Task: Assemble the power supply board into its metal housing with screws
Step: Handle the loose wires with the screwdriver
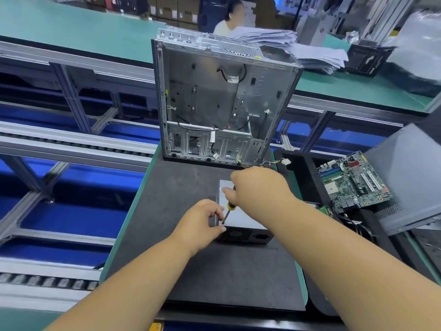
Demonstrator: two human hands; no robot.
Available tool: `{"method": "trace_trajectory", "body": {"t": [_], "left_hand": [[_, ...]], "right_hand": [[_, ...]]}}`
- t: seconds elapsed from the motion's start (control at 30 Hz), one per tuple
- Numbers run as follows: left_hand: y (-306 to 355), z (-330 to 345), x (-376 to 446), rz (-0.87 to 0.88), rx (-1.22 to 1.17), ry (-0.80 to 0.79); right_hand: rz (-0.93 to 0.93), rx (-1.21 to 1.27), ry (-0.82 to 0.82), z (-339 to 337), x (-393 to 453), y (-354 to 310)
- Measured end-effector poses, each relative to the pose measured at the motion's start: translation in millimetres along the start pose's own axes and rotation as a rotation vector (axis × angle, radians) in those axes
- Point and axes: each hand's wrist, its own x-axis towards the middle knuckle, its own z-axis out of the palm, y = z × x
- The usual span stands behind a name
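Note:
A grey metal power supply housing with a black vented front lies on the dark mat. My right hand grips a screwdriver with a yellow and black handle, its tip down on the housing's near left corner. My left hand sits at that corner, fingers curled by the shaft near the tip and thumb against the housing's front edge. The screw itself is too small to make out.
An open computer case stands upright at the mat's far end, loose wires trailing from its base. A motherboard lies in a black tray at right, beside a grey panel. Conveyor rails run at left. A person sits behind stacked papers.

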Motion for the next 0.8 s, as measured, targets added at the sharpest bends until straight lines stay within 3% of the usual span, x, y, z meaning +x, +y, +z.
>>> {"method": "trace_trajectory", "body": {"t": [0.07, 0.17, 0.33, 0.53, 0.67, 0.8], "left_hand": [[-0.2, 0.1, -0.4, -0.002, -0.009, 0.0], [0.3, -0.4, 0.1, -0.001, -0.015, 0.0], [1.1, -1.6, 1.1, 0.003, -0.004, -0.011], [1.5, -1.1, 2.0, 0.001, -0.009, -0.012], [1.5, -1.6, 1.7, 0.007, 0.001, -0.01], [2.1, -2.5, 2.3, 0.003, -0.013, -0.016]], "right_hand": [[0.052, -0.079, 0.045, 2.5, -0.3, -4.0], [0.095, 0.021, 0.043, 4.4, 0.6, -2.7], [-0.047, 0.276, -0.024, 0.6, -1.2, 9.4], [-0.018, 0.038, 0.066, 8.5, -8.5, 6.6], [-0.134, 0.282, 0.036, 4.5, -12.1, 3.1], [-0.164, 0.229, 0.087, 5.3, -12.6, 5.1]]}}
